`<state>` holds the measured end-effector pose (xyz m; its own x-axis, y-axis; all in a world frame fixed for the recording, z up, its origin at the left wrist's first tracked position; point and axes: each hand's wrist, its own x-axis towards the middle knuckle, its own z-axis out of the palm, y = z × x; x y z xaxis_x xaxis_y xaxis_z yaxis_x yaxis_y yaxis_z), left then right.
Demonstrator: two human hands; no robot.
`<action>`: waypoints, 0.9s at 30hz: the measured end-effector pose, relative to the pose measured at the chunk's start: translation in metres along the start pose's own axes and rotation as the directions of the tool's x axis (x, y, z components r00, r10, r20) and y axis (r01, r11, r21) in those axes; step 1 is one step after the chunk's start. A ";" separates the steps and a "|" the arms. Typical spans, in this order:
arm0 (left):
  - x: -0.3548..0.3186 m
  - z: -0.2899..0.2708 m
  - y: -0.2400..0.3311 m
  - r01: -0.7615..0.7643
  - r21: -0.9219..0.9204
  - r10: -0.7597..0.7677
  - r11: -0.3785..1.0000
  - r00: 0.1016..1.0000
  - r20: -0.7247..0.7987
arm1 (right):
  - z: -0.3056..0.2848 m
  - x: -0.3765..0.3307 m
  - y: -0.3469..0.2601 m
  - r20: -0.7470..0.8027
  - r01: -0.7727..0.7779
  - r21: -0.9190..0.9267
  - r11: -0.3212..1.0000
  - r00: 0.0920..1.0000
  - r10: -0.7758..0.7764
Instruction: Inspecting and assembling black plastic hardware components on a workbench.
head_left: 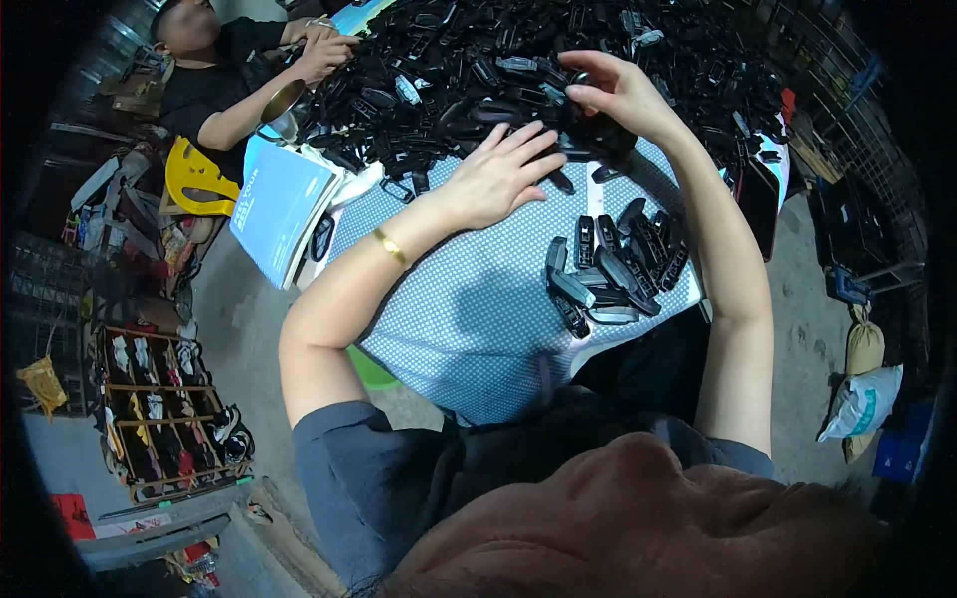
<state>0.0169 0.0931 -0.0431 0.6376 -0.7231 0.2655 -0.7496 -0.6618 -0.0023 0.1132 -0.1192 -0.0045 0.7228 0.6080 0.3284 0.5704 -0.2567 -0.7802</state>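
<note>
A large heap of small black plastic casings [439,60] covers the far part of the table. At its near edge my left hand [503,177] lies palm down with fingers spread, touching the nearest dark pieces. My right hand [623,95] is over the heap's right part, thumb and forefinger curled toward each other around something small and dark that I cannot make out. Nearer to me on the right, a smaller group of elongated black casings [613,264], some with grey faces and slots, lies on the patterned blue-grey cloth [449,289].
Left on the table sit a blue-covered book [284,209] and a metal cup [284,115]. Beyond them a co-worker's hands [324,55] work at the heap. A yellow plastic stool [194,179] stands at left, a rack [164,409] lower left, sacks [862,389] at right.
</note>
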 end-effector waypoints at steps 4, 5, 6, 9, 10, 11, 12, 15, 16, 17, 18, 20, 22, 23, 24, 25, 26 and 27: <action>0.035 -0.004 0.004 0.018 -0.095 -0.038 0.995 0.974 -0.221 | -0.007 -0.009 0.011 -0.262 -0.013 0.190 0.982 0.963 0.063; 0.040 -0.009 0.004 0.085 -0.147 -0.133 0.985 0.927 -0.352 | -0.009 -0.010 0.012 -0.276 -0.026 0.186 0.982 0.958 0.078; 0.045 -0.014 0.000 0.187 -0.099 -0.211 0.977 0.903 -0.374 | -0.011 -0.011 0.012 -0.289 -0.040 0.181 0.983 0.953 0.092; 0.055 -0.004 -0.018 0.355 0.101 -0.305 0.929 0.892 -0.333 | -0.010 -0.009 0.016 -0.308 -0.060 0.191 0.980 0.944 0.118; 0.058 -0.005 -0.014 0.357 0.094 -0.309 0.929 0.891 -0.332 | -0.010 -0.008 0.019 -0.341 -0.007 0.225 0.974 0.936 0.086; 0.064 -0.008 -0.010 0.371 0.179 -0.325 0.911 0.915 -0.240 | -0.009 -0.009 0.020 -0.370 -0.002 0.253 0.967 0.924 0.099; 0.069 -0.009 -0.006 0.374 0.265 -0.346 0.889 0.927 -0.148 | -0.008 -0.009 0.021 -0.367 -0.008 0.250 0.968 0.925 0.103; 0.078 -0.006 -0.002 0.375 0.329 -0.365 0.867 0.926 -0.093 | -0.002 -0.010 0.022 -0.357 0.033 0.300 0.953 0.931 0.080; 0.079 -0.008 -0.001 0.384 0.343 -0.382 0.857 0.921 -0.075 | 0.001 -0.009 0.021 -0.359 0.028 0.287 0.958 0.930 0.080; 0.081 -0.011 -0.002 0.399 0.293 -0.416 0.869 0.909 -0.005 | 0.004 -0.009 0.020 -0.361 0.024 0.273 0.962 0.929 0.080; 0.081 -0.014 -0.002 0.402 0.289 -0.418 0.869 0.908 -0.006 | 0.007 -0.009 0.020 -0.358 0.021 0.272 0.962 0.930 0.081; 0.079 -0.018 0.003 0.365 0.258 -0.424 0.895 0.874 0.237 | 0.012 -0.010 0.020 -0.324 -0.029 0.250 0.968 0.940 0.112; 0.076 -0.022 0.004 0.373 0.251 -0.435 0.893 0.858 0.274 | 0.013 -0.011 0.017 -0.331 -0.023 0.249 0.968 0.938 0.107; 0.074 -0.024 0.002 0.414 0.170 -0.447 0.894 0.849 0.283 | 0.013 -0.013 0.017 -0.310 -0.054 0.248 0.967 0.942 0.132; 0.072 -0.027 -0.001 0.452 0.090 -0.457 0.887 0.840 0.292 | 0.013 -0.013 0.017 -0.289 -0.084 0.246 0.966 0.945 0.156; 0.070 -0.028 -0.011 0.484 -0.069 -0.446 0.872 0.844 0.297 | 0.015 -0.013 0.014 -0.287 -0.084 0.245 0.966 0.945 0.154; 0.069 -0.034 -0.012 0.504 -0.086 -0.469 0.859 0.844 0.259 | 0.017 -0.014 0.009 -0.298 -0.075 0.256 0.964 0.942 0.153; 0.066 -0.026 -0.019 0.500 -0.048 -0.480 0.865 0.852 0.209 | 0.019 -0.013 0.006 -0.310 -0.066 0.267 0.961 0.939 0.150</action>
<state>0.0687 0.0629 0.0000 0.9403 -0.3393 0.0256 -0.3383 -0.9243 0.1767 0.1002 -0.1144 -0.0239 0.8853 0.2992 0.3560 0.3966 -0.0860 -0.9140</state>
